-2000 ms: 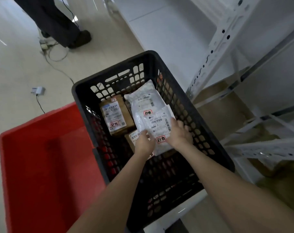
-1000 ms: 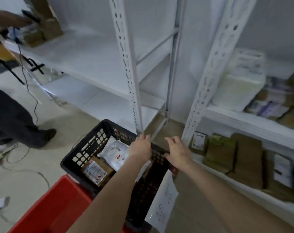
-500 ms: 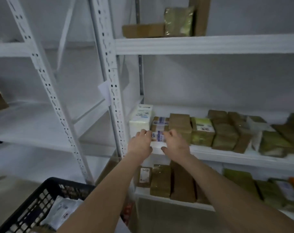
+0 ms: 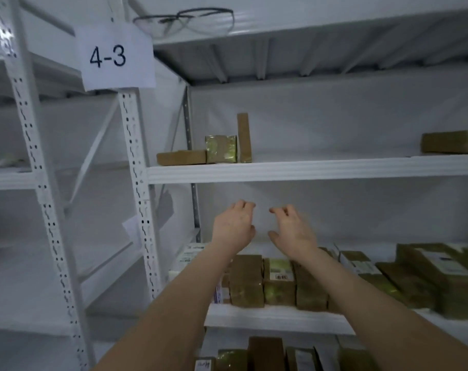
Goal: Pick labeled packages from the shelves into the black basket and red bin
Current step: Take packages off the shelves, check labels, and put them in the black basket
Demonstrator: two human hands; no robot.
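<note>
I face a white rack marked with a paper sign "4-3" [image 4: 112, 58]. My left hand [image 4: 234, 226] and my right hand [image 4: 290, 228] are raised side by side in the air, fingers loosely curled, holding nothing. Below them, on the middle shelf [image 4: 275, 315], stands a row of brown and tape-wrapped packages [image 4: 278, 282], some with white labels. On the shelf above [image 4: 307, 170] sit three brown packages [image 4: 222, 149] at the left and another package [image 4: 451, 143] at the far right. The black basket and the red bin are out of view.
Safety glasses [image 4: 184, 20] lie on the top shelf. More packages [image 4: 265, 354] stand on the lowest shelf. The neighbouring rack bay [image 4: 13, 178] on the left looks mostly bare. A white perforated upright [image 4: 138, 196] separates the two bays.
The view has swung up from the basket to the rack. My hands left the package in the basket and rose from the middle shelf's packages to hover empty above them.
</note>
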